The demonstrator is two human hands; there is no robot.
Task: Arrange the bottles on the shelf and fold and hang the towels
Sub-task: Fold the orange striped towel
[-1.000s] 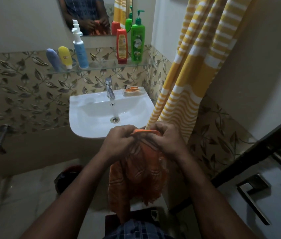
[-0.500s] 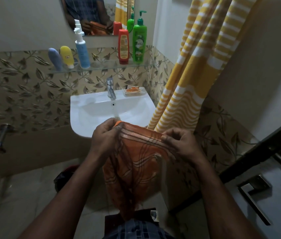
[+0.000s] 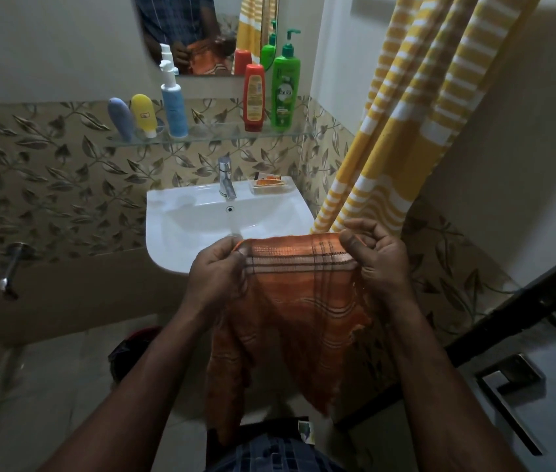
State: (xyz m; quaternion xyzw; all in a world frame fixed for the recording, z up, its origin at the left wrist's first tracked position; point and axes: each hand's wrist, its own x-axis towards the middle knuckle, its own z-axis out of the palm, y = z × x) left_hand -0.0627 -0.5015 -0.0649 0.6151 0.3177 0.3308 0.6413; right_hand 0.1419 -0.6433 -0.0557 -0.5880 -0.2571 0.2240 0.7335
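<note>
The left hand (image 3: 217, 267) pinches the left top corner of a thin orange woven towel with dark stripe lines (image 3: 297, 308), thumb and curled fingers closed on the cloth. The right hand (image 3: 377, 257) grasps the right top corner in the same way, thumb on the near face. Between them the top edge is pulled taut and almost level, in front of the near rim of a white ceramic wall basin (image 3: 167, 212). The rest of the towel hangs toward 6 o'clock in loose, uneven folds. Its weave is open and looks sheer, with dark bands below the top edge, wavy lines lower down and a ragged right side.

At 12 o'clock from the hands, a chrome tap (image 3: 226, 177) stands on the basin's back rim. At the tap's 3 o'clock a clear plastic soap dish (image 3: 287, 189) holds an orange bar.

Farther toward 12 o'clock, a clear glass wall shelf (image 3: 215, 137) carries five containers. From 9 to 3 o'clock these are:
- a blue-grey tube (image 3: 120, 117), leaning cap-down
- a yellow tube (image 3: 144, 114), also leaning cap-down
- a white-and-blue pump bottle (image 3: 173, 103)
- after a gap, a red squeeze bottle (image 3: 253, 97) on its cap
- just beside it, a tall green pump bottle (image 3: 285, 86)

At 1 o'clock from the hands a yellow-and-white striped towel (image 3: 406, 114) hangs in long folds, its lower end just behind the right hand.
</note>
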